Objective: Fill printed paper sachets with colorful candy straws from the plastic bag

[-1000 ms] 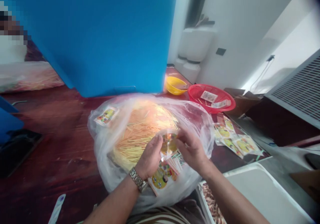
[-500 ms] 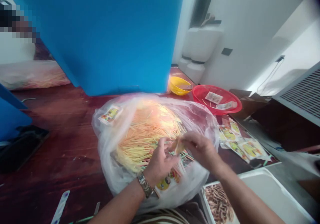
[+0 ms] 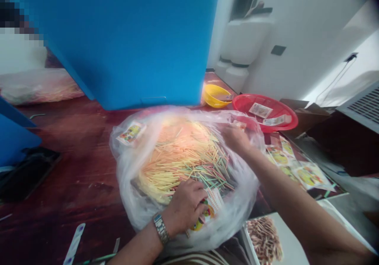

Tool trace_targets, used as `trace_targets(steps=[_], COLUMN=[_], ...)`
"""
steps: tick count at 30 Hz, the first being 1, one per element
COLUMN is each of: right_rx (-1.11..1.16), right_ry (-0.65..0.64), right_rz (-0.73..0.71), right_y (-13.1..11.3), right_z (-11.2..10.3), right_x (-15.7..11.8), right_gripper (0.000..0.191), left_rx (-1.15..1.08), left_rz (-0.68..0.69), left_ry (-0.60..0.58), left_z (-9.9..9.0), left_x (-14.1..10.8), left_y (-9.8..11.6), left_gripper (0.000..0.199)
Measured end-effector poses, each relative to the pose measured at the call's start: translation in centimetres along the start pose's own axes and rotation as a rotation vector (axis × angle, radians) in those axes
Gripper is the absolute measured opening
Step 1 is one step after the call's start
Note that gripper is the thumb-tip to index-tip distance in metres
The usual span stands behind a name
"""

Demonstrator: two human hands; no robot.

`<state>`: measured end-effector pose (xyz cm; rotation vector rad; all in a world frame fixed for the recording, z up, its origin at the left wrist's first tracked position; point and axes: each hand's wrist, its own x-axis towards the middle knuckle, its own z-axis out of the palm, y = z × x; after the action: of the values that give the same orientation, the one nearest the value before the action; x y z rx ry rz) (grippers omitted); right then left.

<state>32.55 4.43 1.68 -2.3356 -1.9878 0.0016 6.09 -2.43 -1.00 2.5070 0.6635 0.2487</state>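
A large clear plastic bag (image 3: 127,190) lies open before me, filled with thin coloured sticks (image 3: 177,150), orange and yellow with some green and red. My left hand (image 3: 188,206), with a metal watch at the wrist, rests at the bag's near side, its fingers bent over printed packets (image 3: 216,198). My right hand (image 3: 235,137) is at the bag's far right edge, blurred, with a small printed packet (image 3: 239,125) at its fingers. Another printed packet (image 3: 132,133) lies on the bag's left edge.
Beyond the bag stands a blue panel (image 3: 133,44). A yellow basket (image 3: 216,97) and red basket (image 3: 284,115) are at the back right. Printed packets (image 3: 310,174) lie right of the bag; a white tray (image 3: 291,233) holds brownish pieces. Another filled bag (image 3: 44,85) is far left.
My hands have moved apart. The right one has gone up and right to the bag's edge; the left has come down onto the printed packets. The view has shifted slightly.
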Motion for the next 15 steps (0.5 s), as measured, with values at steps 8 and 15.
trace_targets(steps=[8, 15], right_rx=[-0.039, 0.246], right_ry=[-0.174, -0.053], right_rz=[-0.22, -0.215], right_y=[-7.3, -4.7], right_z=[3.0, 1.0], right_x=[0.9, -1.2], right_gripper=[0.024, 0.012], left_rx=[-0.027, -0.463], left_rz=[-0.011, -0.217], left_ry=[0.152, 0.38], left_z=[-0.4, -2.1], left_x=[-0.8, -0.7], left_y=[0.0, -0.7], left_gripper=[0.012, 0.021])
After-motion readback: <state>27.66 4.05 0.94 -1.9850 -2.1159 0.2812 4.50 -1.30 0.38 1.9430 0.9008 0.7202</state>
